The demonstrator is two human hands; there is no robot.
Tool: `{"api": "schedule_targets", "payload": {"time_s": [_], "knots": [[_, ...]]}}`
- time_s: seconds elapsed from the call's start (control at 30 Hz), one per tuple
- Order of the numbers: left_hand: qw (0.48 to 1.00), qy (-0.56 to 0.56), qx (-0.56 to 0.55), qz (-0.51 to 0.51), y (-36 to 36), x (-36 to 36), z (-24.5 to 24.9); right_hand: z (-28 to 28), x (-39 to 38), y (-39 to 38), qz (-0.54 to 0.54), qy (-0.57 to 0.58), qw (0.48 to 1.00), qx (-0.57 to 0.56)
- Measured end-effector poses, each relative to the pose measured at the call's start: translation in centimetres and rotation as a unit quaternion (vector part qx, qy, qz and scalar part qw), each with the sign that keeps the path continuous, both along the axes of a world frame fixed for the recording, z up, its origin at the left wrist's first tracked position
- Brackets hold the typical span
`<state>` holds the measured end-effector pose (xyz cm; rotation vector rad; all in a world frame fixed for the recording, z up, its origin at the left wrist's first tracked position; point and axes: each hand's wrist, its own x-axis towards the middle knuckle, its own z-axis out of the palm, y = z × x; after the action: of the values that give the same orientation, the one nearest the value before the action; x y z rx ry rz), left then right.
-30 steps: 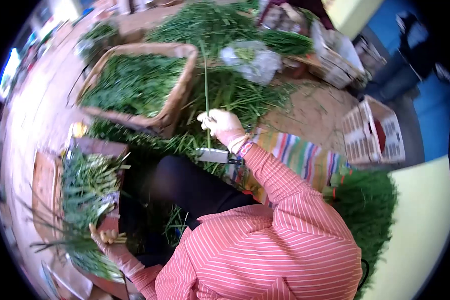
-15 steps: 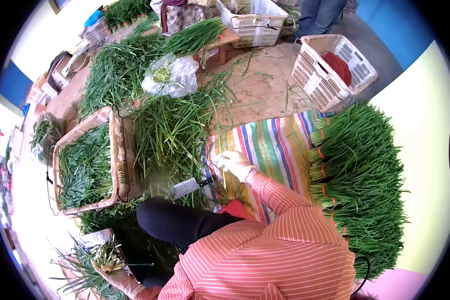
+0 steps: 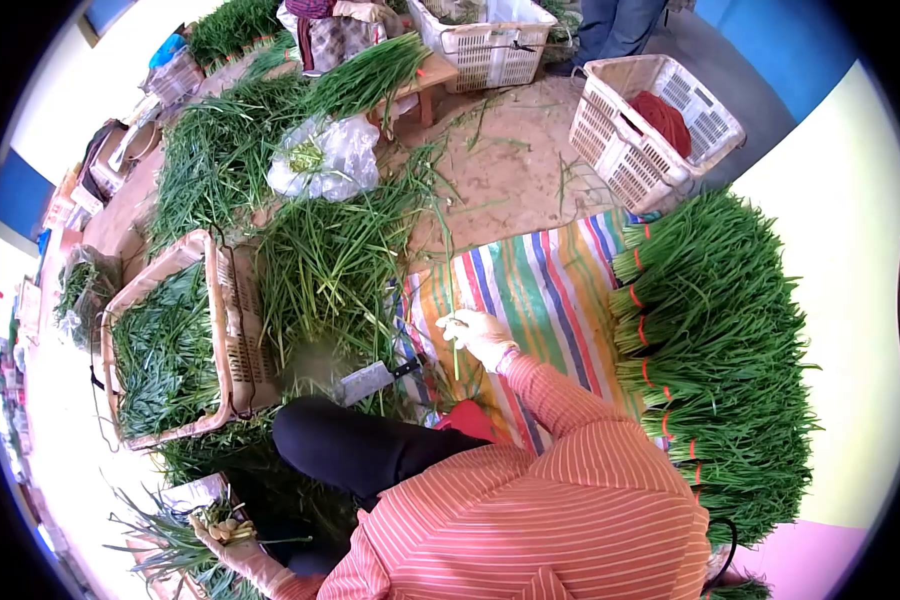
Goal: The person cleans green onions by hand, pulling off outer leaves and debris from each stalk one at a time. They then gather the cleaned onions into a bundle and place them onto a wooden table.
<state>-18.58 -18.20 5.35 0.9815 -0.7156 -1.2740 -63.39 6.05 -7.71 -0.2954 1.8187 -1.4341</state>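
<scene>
My right hand (image 3: 478, 335), in a pale glove, pinches a few thin green stalks (image 3: 457, 358) above the striped mat (image 3: 530, 290). Down at the lower left, my gloved left hand (image 3: 235, 555) is wrapped round a bunch of green stalks (image 3: 220, 524), whose pale ends face up and whose leaves spread leftward. A cleaver (image 3: 367, 381) with a black handle lies by my knee, at the edge of loose greens (image 3: 330, 250). Banded green bundles (image 3: 720, 350) are stacked in a row along the right side of the mat.
A crate of greens (image 3: 232, 330) stands at the left. Farther off are a crate with red material (image 3: 610, 130), another white crate (image 3: 490, 50), a wooden bench (image 3: 435, 75) with greens and a clear plastic bag (image 3: 350, 165). Two other people are partly visible at the top.
The view has shifted slightly, so the surroundings sit a little farther left. My right hand still pinches stalks, now held differently, and my left hand keeps its bunch.
</scene>
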Motion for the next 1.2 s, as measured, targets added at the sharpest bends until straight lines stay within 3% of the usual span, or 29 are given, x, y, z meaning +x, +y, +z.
{"api": "schedule_targets", "payload": {"time_s": [0.07,0.2,0.27,0.3,0.33,0.47,0.57,0.67,0.73,0.8,0.87,0.93,1.0,1.07,1.13,1.2], "knots": [[0.999,-0.035,-0.005,0.005,0.3,0.1,-0.8,0.0,0.4,0.5,0.002,-0.01,1.0,0.001],[1.0,-0.003,0.01,0.012,-0.8,0.8,-2.1,-1.5,0.5,1.0,0.0,-0.033,0.999,0.002],[0.998,0.003,0.032,0.058,-1.8,1.3,-3.6,-1.8,0.3,1.3,0.002,0.008,1.0,0.015],[0.985,-0.044,0.085,-0.143,-1.6,2.5,-2.4,-1.7,0.1,1.5,-0.002,0.001,1.0,0.014],[0.99,-0.019,0.086,-0.108,-2.6,3.1,-3.7,-1.7,-0.2,1.6,-0.006,-0.006,1.0,0.012],[0.994,0.019,0.095,-0.054,-0.7,-1.2,-1.2,-3.6,-0.9,2.1,-0.012,-0.048,0.998,-0.038],[0.996,0.0,0.089,-0.01,0.5,-3.6,0.6,-2.4,-0.4,2.5,0.026,-0.058,0.998,-0.002],[0.995,0.015,0.092,-0.025,-1.2,-1.6,-2.5,-4.1,0.5,2.4,0.067,-0.078,0.993,0.062],[0.996,0.011,0.072,-0.047,-1.8,-1.5,-3.4,-5.2,1.0,2.8,0.086,-0.128,0.987,0.04],[0.998,-0.023,0.055,-0.033,-0.4,-3.2,-1.5,-6.7,2.1,2.9,0.063,-0.157,0.985,0.02],[0.993,0.015,0.09,-0.076,-2.2,-1.4,-3.0,-6.7,2.3,3.1,0.064,-0.111,0.991,0.036],[0.991,-0.039,0.107,-0.067,-1.6,-2.4,-2.0,-4.5,1.0,3.6,0.003,-0.18,0.984,0.012],[0.99,-0.07,0.102,-0.072,-1.2,-3.0,-1.1,-4.5,-1.4,4.2,-0.024,-0.131,0.991,-0.014],[0.989,-0.06,0.098,-0.097,-2.1,-2.2,-2.2,0.3,-5.3,5.0,-0.066,-0.096,0.991,-0.069],[0.988,-0.063,0.088,-0.113,-2.0,-3.0,-1.4,0.8,-10.5,6.3,-0.148,-0.033,0.976,-0.156],[0.985,-0.04,0.056,-0.157,-2.9,-2.2,-2.2,6.9,-15.9,8.5,-0.177,0.093,0.972,-0.123]]}}
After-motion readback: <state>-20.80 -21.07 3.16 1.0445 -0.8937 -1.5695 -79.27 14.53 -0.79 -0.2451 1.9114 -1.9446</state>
